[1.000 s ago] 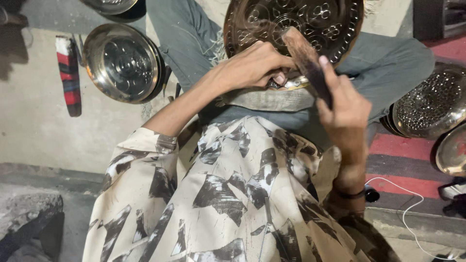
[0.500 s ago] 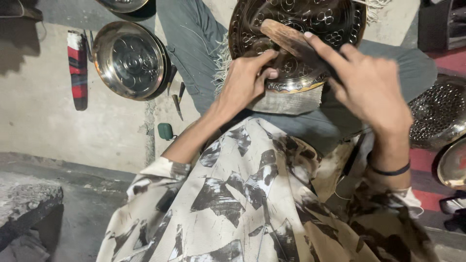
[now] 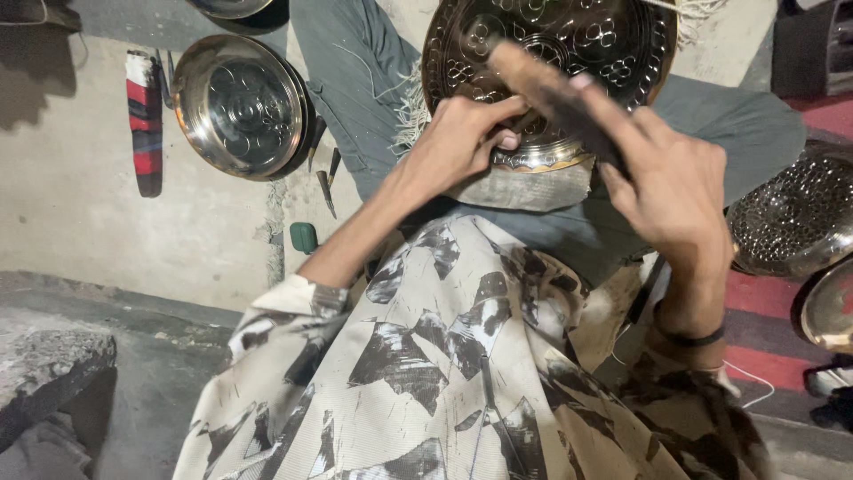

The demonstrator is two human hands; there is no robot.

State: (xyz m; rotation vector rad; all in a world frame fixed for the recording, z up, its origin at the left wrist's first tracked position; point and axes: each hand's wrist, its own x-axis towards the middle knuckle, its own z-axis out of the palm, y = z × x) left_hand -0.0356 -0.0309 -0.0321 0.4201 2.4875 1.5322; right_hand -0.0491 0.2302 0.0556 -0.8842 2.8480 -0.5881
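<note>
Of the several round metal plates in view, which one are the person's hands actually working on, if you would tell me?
The dark engraved plate on the person's lap, top centre. The left hand presses its lower rim; the right hand holds a wooden tool across it. The other plates lie untouched on the floor.

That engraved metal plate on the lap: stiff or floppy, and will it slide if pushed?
The engraved plate is probably stiff: embossed metal holding its round shape. It may slip, since its glossy rim rests on a cloth pad with the left hand steadying it. Lying flat, it seems unlikely to roll.
</note>
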